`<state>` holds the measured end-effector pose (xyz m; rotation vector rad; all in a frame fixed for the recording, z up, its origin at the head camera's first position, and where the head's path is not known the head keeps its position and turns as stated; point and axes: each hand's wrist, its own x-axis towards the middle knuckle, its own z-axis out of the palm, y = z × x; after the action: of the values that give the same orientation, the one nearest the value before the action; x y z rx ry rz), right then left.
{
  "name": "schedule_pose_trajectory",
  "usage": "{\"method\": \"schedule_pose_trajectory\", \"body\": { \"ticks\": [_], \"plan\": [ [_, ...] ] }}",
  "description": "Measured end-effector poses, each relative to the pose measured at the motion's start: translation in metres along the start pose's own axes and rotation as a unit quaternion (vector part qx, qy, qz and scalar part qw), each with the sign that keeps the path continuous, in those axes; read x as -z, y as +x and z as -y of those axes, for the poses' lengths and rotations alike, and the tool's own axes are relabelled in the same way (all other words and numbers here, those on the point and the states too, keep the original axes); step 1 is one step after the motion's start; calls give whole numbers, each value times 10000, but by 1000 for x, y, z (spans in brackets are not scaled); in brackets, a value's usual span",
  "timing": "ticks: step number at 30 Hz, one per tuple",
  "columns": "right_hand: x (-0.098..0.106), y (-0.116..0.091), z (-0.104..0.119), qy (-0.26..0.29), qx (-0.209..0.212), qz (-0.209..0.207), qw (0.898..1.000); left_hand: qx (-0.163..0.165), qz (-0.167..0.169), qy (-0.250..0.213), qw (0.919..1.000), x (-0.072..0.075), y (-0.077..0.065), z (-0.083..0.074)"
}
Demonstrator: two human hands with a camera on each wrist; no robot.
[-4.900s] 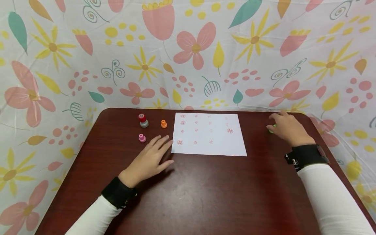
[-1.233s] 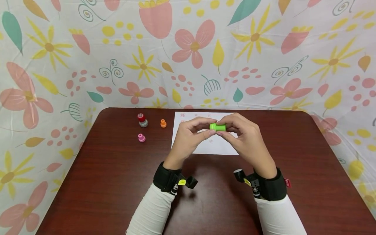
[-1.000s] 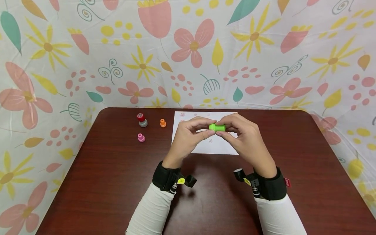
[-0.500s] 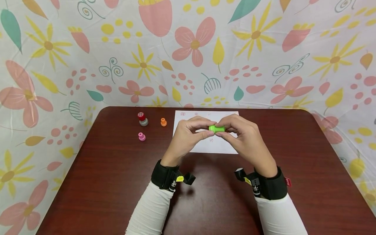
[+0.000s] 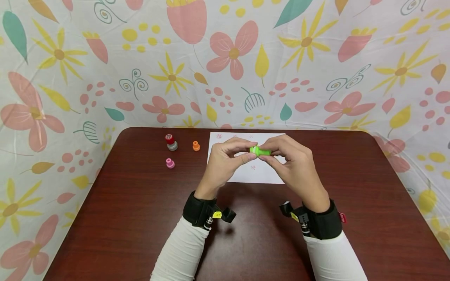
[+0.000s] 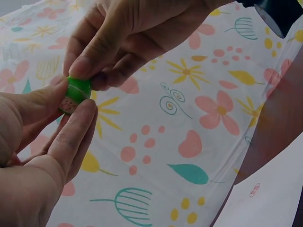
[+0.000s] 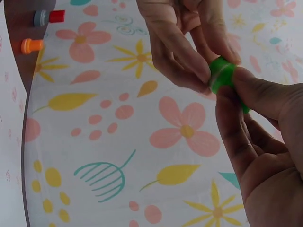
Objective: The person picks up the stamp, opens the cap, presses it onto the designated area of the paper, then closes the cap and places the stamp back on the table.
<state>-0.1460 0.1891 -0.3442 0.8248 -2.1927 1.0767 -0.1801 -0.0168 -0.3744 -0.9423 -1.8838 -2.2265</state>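
A small bright green stamp (image 5: 261,151) is held sideways above the paper, between both hands. My left hand (image 5: 223,162) pinches its left end between thumb and fingers. The other end is gripped by my right hand (image 5: 295,166). In the left wrist view a reddish pattern shows at the end of the stamp (image 6: 79,89) by the left fingers. A pale band crosses the green stamp (image 7: 221,75) in the right wrist view. Beneath the hands lies a white sheet of paper (image 5: 258,177) with red stamp prints, partly hidden by them.
On the left of the dark wooden table (image 5: 147,210) stand a red-topped grey stamp (image 5: 172,144), a small orange stamp (image 5: 196,146) and a pink one (image 5: 170,163). A flowered cloth (image 5: 140,58) hangs behind the table.
The right hand has brought the green stamp from the table's far right to over the paper, where the left hand has joined it. In the last half second the stamp has tilted slightly.
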Motion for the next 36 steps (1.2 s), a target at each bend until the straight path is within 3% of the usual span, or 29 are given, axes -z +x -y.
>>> {"method": "schedule_pose_trajectory", "body": {
  "ticks": [9,16,23,36],
  "plan": [
    [10,1,-1,-334,-211,-37,9992,-27,-364,-96,9993,12,0,-7],
    [9,0,-10,-914,-67,-91,9958,9,-506,45,9987,21,-2,-13],
    [7,-11,-30,-1418,-267,325,9890,82,-567,250,9980,25,-4,-16],
    [7,-26,-74,-1746,-919,1273,9720,74,-898,505,9947,32,-4,-21]
  ]
}}
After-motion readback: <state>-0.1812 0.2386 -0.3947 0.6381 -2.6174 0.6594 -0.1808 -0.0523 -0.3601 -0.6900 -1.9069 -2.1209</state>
